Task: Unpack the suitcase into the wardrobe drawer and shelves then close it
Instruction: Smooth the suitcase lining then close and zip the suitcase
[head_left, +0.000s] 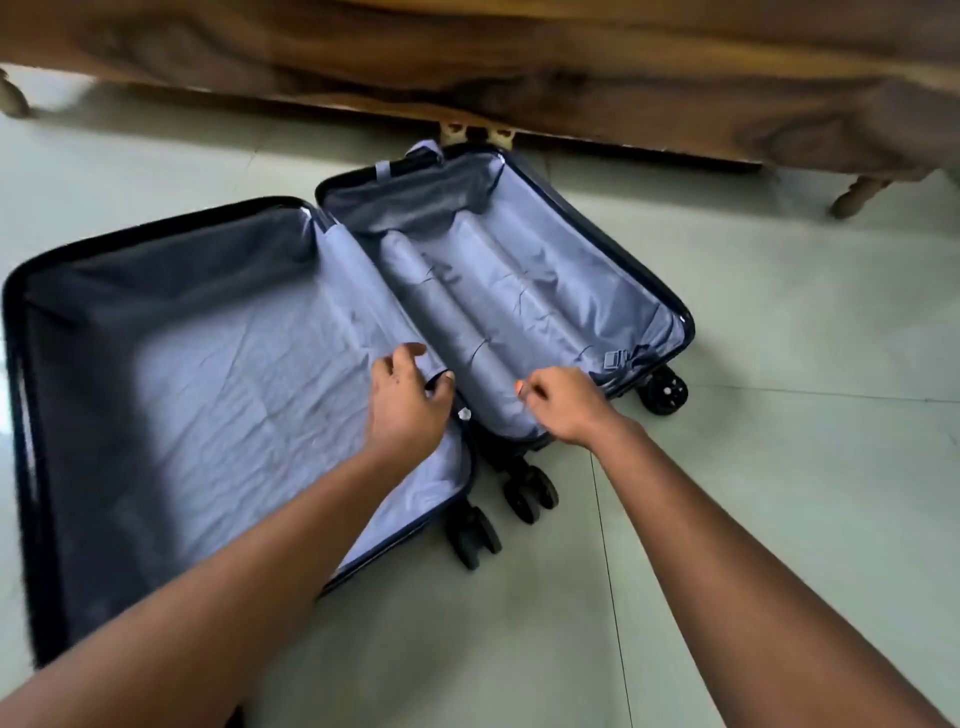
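Your suitcase (249, 364) lies wide open on the floor, both dark-rimmed halves flat and lined with wrinkled lavender-grey fabric, nothing packed inside either. The half nearer the wooden furniture shows two long ridges under its lining and a small strap buckle at its corner. Black wheels sit along the suitcase's near end.
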